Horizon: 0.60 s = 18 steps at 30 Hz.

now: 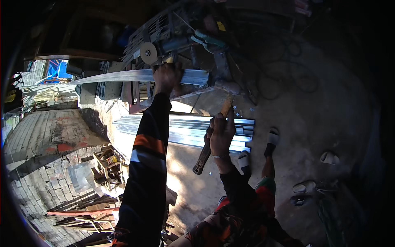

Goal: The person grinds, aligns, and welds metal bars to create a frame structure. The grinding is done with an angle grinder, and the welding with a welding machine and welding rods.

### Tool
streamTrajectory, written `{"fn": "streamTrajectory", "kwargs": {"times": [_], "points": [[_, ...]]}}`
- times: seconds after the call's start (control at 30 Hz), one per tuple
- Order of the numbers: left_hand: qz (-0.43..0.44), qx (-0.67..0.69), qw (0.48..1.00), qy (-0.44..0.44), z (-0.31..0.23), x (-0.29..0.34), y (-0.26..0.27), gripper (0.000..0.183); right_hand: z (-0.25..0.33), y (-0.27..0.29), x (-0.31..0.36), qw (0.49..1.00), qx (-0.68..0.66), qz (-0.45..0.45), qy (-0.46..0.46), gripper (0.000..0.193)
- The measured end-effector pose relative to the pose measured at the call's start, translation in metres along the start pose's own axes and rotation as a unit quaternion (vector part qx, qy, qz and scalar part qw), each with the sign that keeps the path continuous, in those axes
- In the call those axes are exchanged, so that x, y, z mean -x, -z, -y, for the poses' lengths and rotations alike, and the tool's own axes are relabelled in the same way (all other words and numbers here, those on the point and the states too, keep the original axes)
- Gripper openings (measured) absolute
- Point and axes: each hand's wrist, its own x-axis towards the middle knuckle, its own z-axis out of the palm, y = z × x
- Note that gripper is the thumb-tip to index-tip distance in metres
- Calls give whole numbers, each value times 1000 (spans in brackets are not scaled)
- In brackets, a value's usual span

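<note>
My left hand is closed over a long silvery metal channel that stretches off to the left. Its fingertips are dark and hard to make out. In my right hand is a hammer, gripped around its worn wooden handle. The hammer's head is up near the channel's right end, beside a dark metal stand; I cannot tell if it touches anything. Just beyond my left hand lies an angle grinder with a pale round disc.
A stack of shiny metal channels lies on the floor below the work. A wooden frame and scrap planks are at lower left, by a block wall. Loose slippers lie to the right, and a cable coils across the floor.
</note>
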Motion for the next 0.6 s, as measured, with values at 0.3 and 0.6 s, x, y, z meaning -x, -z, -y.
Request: {"fn": "streamTrajectory", "kwargs": {"times": [0.3,0.6], "points": [[2,-72,996,-45,-16,1,2,43,-4,9,-7,997,66,35,-24,55],[-33,-47,997,-52,13,7,10,28,21,56,10,993,34,91,-74,58]]}}
